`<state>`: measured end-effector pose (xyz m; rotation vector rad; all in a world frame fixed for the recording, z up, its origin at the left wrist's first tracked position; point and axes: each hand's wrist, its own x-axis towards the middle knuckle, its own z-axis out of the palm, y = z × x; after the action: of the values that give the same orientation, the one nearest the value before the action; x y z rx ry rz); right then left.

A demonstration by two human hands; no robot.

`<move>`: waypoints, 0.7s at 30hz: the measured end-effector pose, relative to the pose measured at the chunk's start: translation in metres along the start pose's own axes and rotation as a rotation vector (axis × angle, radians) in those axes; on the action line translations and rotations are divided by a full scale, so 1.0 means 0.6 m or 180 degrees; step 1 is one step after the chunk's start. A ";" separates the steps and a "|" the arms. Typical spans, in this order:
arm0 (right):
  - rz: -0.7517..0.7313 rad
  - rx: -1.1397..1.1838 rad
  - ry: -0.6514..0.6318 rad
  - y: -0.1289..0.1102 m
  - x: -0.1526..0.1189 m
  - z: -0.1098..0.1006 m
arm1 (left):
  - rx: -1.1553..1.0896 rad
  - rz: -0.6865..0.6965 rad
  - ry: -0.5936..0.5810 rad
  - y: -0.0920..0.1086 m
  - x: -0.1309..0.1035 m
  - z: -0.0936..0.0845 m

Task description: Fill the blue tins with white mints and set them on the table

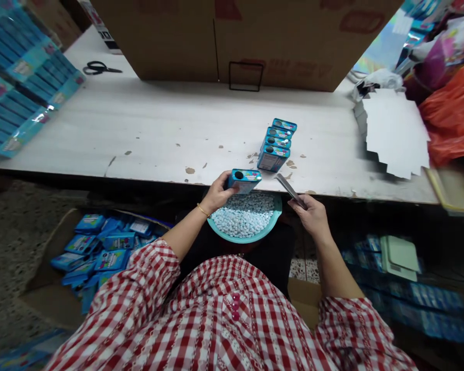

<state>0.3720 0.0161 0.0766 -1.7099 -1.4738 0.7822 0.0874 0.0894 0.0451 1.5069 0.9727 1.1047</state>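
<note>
My left hand (217, 194) grips a small blue box (246, 175) by its left end, over the far rim of a bowl. A dark round hole shows in the box's top face. The turquoise bowl (243, 239) is full of small pale pellets (242, 216) and rests by my lap. In my right hand (312, 214) is a narrow, flat grey metal strip (290, 189), its far end pointing up and left toward the table. Beyond it, several similar blue boxes (275, 152) stand in a row on the white table (170, 134).
A large cardboard carton (232, 36) stands at the back, with a black wire frame (246, 76) before it. Scissors (100, 68) lie back left, near stacked blue packs (23, 77). White card sheets (396, 131) are at right. Lower left, an open carton (42, 273) holds blue boxes (110, 259).
</note>
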 end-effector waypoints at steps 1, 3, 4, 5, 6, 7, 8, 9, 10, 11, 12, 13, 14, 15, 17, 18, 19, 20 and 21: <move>0.0010 0.0019 0.0021 0.001 -0.001 0.001 | -0.0184 0.0018 -0.0028 -0.007 0.017 0.016; 0.0038 0.0027 0.0029 0.001 -0.004 0.000 | -0.0301 0.0047 -0.0120 -0.018 0.053 0.049; 0.0065 0.0031 0.0029 0.001 -0.007 -0.001 | -0.0248 0.0044 -0.0133 -0.022 0.071 0.064; 0.0102 0.0039 0.0036 0.002 -0.011 -0.002 | -0.0148 0.0030 -0.0116 -0.024 0.087 0.077; 0.0146 0.0055 0.0046 0.004 -0.015 -0.004 | -0.0003 0.0017 -0.0066 -0.024 0.100 0.088; 0.0194 0.0082 0.0054 0.007 -0.020 -0.007 | 0.0175 0.0010 0.0012 -0.023 0.110 0.097; 0.0247 0.0111 0.0066 0.011 -0.024 -0.009 | 0.0370 0.0005 0.0101 -0.020 0.117 0.103; 0.0302 0.0142 0.0078 0.015 -0.028 -0.011 | 0.0571 -0.0009 0.0170 -0.017 0.121 0.108; 0.0356 0.0168 0.0092 0.020 -0.032 -0.013 | 0.0766 -0.0047 0.0202 -0.014 0.124 0.113; 0.0406 0.0189 0.0105 0.025 -0.035 -0.014 | 0.0942 -0.0114 0.0209 -0.011 0.126 0.116; 0.0451 0.0204 0.0118 0.029 -0.037 -0.014 | 0.1089 -0.0204 0.0202 -0.009 0.129 0.121; 0.0485 0.0212 0.0129 0.032 -0.039 -0.014 | 0.1210 -0.0297 0.0188 -0.007 0.132 0.126; 0.0504 0.0213 0.0120 0.034 -0.039 -0.012 | 0.1324 -0.0380 0.0190 -0.006 0.137 0.132; 0.0510 0.0206 0.0097 0.035 -0.038 -0.009 | 0.1437 -0.0447 0.0214 -0.005 0.142 0.139; 0.0502 0.0152 0.0012 0.033 -0.036 -0.001 | 0.1620 -0.0553 0.0322 -0.001 0.150 0.156; 0.0497 0.0116 -0.0043 0.032 -0.036 0.004 | 0.1676 -0.0589 0.0382 0.002 0.151 0.164; 0.0499 0.0087 -0.0093 0.030 -0.037 0.010 | 0.1702 -0.0583 0.0449 0.006 0.147 0.169; 0.0507 0.0075 -0.0146 0.029 -0.038 0.017 | 0.1699 -0.0503 0.0518 0.009 0.139 0.170; 0.0526 0.0070 -0.0199 0.029 -0.040 0.025 | 0.1678 -0.0331 0.0588 0.010 0.126 0.165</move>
<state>0.3654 -0.0071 0.0533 -1.8223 -1.3721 0.9432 0.2029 0.1355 0.0545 1.7606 1.5414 0.9671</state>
